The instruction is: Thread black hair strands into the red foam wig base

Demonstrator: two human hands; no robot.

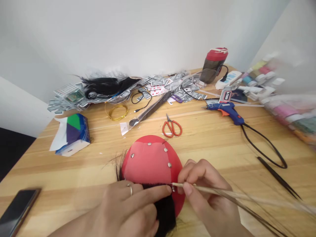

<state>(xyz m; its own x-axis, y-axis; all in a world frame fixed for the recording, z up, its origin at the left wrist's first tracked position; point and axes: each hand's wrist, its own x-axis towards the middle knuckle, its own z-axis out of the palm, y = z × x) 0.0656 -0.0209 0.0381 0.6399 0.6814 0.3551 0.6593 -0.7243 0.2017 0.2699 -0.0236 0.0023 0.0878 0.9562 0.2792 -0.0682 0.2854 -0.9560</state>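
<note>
A red dome [145,140] sits on the table in front of me. A pale pinkish sheet [148,161] covers much of it, fixed with several round metal pins. Black hair [166,210] hangs down the dome's near side from a straight edge. My left hand [128,207] lies over this hair, one finger stretched along the edge and the others curled around the hair; its thumb is not clear to see. My right hand [207,194] pinches a thin beige stick-like tool [179,185], its tip at the edge beside the left fingertip. Long light-brown strands [229,196] trail rightward from the right hand.
Red-handled scissors [172,128] lie beyond the dome. A blue glue gun [224,110], its cord and black tweezers [278,177] are at right. A tissue pack [74,135] and phone [18,210] are at left. Scattered cards [158,90], black hair bundle [111,85] and bottle [213,64] line the wall.
</note>
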